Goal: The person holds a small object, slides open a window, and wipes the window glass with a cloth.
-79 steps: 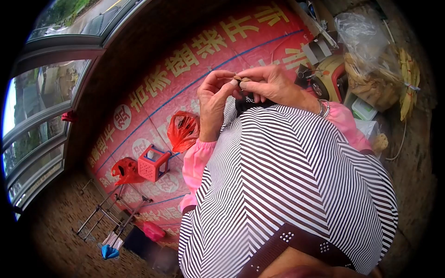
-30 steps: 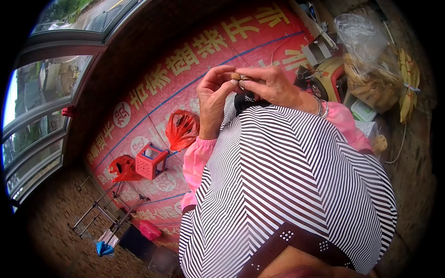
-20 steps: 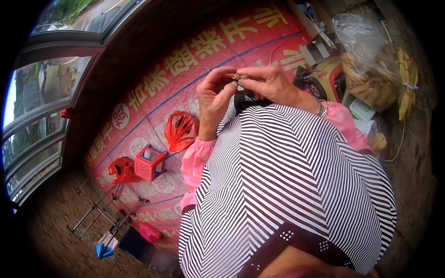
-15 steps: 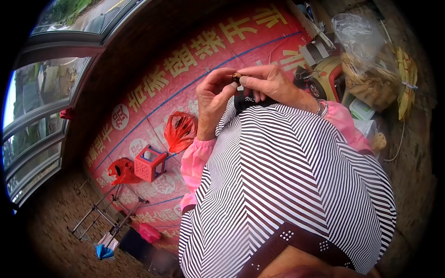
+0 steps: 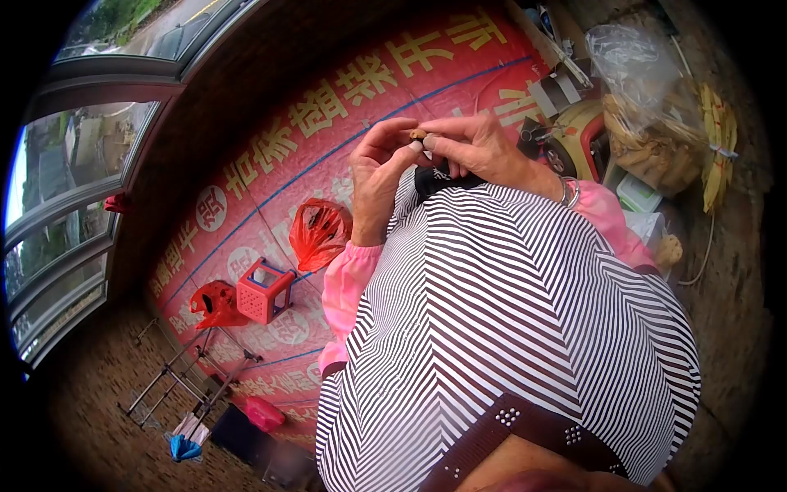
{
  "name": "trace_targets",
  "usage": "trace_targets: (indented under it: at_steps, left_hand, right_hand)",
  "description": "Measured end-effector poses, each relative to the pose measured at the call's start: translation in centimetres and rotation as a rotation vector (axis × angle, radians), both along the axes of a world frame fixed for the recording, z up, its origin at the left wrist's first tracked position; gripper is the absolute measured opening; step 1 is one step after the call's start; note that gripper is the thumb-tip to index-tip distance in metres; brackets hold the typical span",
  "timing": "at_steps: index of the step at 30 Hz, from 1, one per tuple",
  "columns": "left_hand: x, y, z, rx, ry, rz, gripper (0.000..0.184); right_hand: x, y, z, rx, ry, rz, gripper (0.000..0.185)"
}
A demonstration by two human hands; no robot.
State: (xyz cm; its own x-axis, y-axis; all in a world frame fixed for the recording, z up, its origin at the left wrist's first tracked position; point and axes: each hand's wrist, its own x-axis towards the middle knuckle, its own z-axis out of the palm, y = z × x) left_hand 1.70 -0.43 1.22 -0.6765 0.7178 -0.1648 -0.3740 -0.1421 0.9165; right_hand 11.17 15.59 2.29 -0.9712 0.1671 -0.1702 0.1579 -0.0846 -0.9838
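Above the lap, near the front edge of my striped garment [image 5: 492, 312], a small brown piece [image 5: 418, 134] is seated between the fingertips of my two hands. My left grip [image 5: 375, 176] pinches it from one side and my right grip [image 5: 484, 152] from the other, thumbs drawn in close. Stage, as judged from the pose: handling of this piece is under way; no finished result can be made out, and how much is left cannot be told. The piece is compact and roundish, tan on its upper face and darker below; fine surface detail is too small to read. Surroundings: a smooth, glossy red sheet [image 5: 316, 156] bears yellow characters and blue lines. On it lie a thin, crumpled red bag [image 5: 318, 234], knotted into a loose pouch, and a boxy plastic stool [image 5: 261, 302], its red seat perforated, with a second red bag [image 5: 215, 303] just beside it. Toward the right, a wrinkled, transparent plastic bag [image 5: 627, 53] stands near a slender bundle of dry yellow strips [image 5: 717, 148], bound at the middle. Gathered pink sleeves [image 5: 348, 283] cuff my forearms; a metal bracelet [image 5: 571, 193] rings my right wrist.
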Motion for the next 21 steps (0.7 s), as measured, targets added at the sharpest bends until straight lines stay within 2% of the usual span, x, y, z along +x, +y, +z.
trace_targets:
  at_steps: [5,8,11,14,21]
  left_hand:
    - [-0.3,0.2,-0.5,0.006,0.064,-0.009,0.029]
    - [-0.1,0.5,-0.6,0.02,0.082,0.017,0.03]
    - [0.0,0.8,0.3,0.048,0.089,0.021,0.033]
    - [-0.7,0.5,0.1,0.005,0.1,-0.041,0.035]
    - [-2.0,0.1,0.9,-0.07,0.029,-0.193,0.035]
  right_hand:
    - [-0.2,0.1,0.2,0.1,0.023,0.015,0.024]
    - [-0.3,0.1,-0.1,0.284,0.092,-0.009,0.024]
    - [-0.6,0.1,-0.1,0.489,0.335,-0.056,0.025]
    - [-0.7,0.3,0.3,0.56,0.284,0.007,0.027]
    - [-0.7,0.6,0.7,0.21,0.048,0.126,0.029]
